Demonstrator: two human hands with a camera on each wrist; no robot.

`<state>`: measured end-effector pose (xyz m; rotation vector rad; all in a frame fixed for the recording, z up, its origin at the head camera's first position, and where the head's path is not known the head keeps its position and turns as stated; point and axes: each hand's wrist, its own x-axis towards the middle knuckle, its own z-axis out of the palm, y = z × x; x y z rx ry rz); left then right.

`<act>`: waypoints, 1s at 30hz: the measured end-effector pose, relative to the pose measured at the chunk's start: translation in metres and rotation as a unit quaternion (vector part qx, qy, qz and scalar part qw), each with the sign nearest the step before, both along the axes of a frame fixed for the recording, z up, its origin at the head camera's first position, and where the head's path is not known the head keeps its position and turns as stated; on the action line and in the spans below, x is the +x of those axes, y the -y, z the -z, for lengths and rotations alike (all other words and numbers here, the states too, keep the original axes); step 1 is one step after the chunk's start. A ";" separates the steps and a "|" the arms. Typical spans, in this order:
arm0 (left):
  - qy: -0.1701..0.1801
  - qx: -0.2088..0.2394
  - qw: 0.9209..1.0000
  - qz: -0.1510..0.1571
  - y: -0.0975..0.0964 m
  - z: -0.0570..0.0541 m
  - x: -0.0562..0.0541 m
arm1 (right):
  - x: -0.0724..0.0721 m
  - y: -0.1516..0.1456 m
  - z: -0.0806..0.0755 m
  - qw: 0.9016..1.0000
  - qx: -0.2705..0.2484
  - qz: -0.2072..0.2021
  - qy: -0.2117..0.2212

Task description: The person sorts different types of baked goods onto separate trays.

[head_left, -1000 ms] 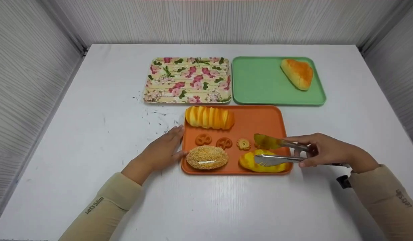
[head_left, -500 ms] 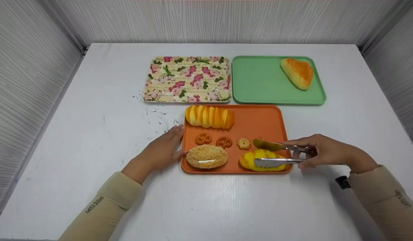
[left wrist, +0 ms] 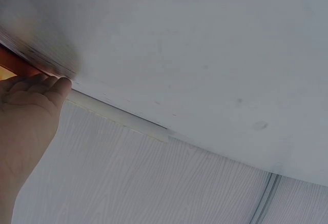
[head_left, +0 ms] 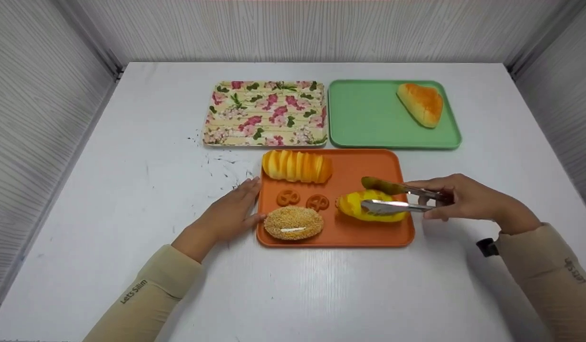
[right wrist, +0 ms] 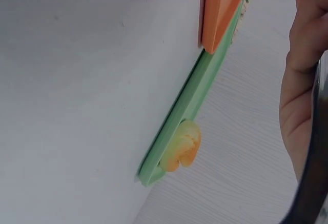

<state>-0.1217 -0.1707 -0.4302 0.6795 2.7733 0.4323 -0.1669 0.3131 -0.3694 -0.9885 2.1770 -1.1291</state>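
My right hand [head_left: 473,202] grips metal tongs [head_left: 392,206]. Between the tongs' ends sits a yellow, oval toy bread [head_left: 353,205] over the right part of the orange tray [head_left: 364,166], seemingly raised off it. At the tray's left edge rests my left hand [head_left: 224,216], fingers extended; in the left wrist view its fingertips meet the tray's side. Near that hand lie a sesame-coated bread [head_left: 293,222] and two small pretzels [head_left: 288,197]. A sliced yellow-orange loaf [head_left: 296,167] occupies the tray's far left corner. The right wrist view catches only part of the tongs [right wrist: 313,147].
Behind the orange tray stand a floral tray [head_left: 269,114] and, to its right, a green tray [head_left: 364,114]. A triangular golden bread [head_left: 422,105] lies on the green one. White table [head_left: 293,289] surrounds them, with patterned walls [head_left: 293,31] behind and at both sides.
My right hand and the tongs have moved away from me with the yellow bread, which now covers the small round cookie. The left hand has kept its place.
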 end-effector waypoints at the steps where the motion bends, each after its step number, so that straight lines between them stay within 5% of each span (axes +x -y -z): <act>1: 0.001 0.000 1.000 -0.001 0.000 0.000 0.000 | -0.002 0.000 -0.003 1.000 0.004 0.012 0.000; 12: 0.000 0.000 1.000 0.001 0.000 -0.001 0.000 | -0.030 -0.015 -0.019 0.994 0.009 0.107 -0.033; 22: 0.002 -0.003 1.000 -0.003 0.000 -0.002 0.000 | -0.051 -0.023 -0.021 0.970 0.080 0.223 -0.052; 30: 0.003 0.000 1.000 0.000 0.000 -0.003 0.001 | -0.066 -0.030 -0.018 0.958 0.109 0.253 -0.078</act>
